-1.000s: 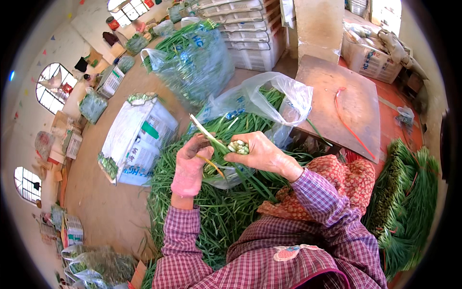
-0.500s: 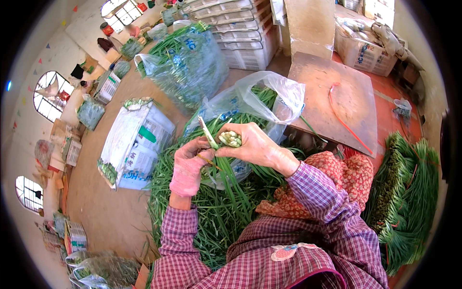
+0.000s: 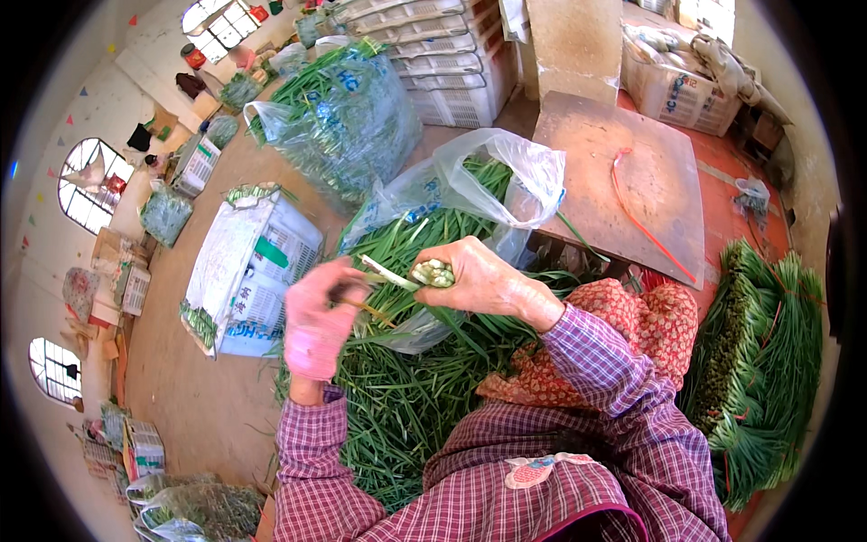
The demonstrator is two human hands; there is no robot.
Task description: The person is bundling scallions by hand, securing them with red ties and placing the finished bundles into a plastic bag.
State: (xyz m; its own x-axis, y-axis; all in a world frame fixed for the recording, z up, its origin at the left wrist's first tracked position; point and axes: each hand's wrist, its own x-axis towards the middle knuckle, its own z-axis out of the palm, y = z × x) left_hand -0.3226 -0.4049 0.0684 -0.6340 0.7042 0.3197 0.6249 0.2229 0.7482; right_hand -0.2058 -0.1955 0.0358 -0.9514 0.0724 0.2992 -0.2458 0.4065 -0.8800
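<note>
My right hand (image 3: 483, 280) is closed around a bunch of scallion-like green stalks (image 3: 433, 274), their pale cut ends facing left. One single white-ended stalk (image 3: 386, 271) sticks out from its fingertips toward the left. My left hand (image 3: 318, 316), in a pink fingerless glove, is beside that stalk, its fingers smeared by motion. A thin yellowish leaf (image 3: 377, 315) trails from those fingers. Below both hands lies a heap of loose green leaves (image 3: 388, 415). Just beyond them, an open clear plastic bag (image 3: 533, 194) holds more green stalks.
A brown board table (image 3: 623, 172) with a red string (image 3: 646, 217) stands at right. Tied green bundles (image 3: 759, 388) lie at far right. A white box (image 3: 257, 271) and a filled plastic bag (image 3: 348, 126) stand to the left and ahead. Stacked white crates (image 3: 442, 72) rise behind.
My left hand has come off the single stalk and moved left, with the yellowish leaf following. The stalk has tipped leftward. My right hand keeps the bunch in nearly the same place.
</note>
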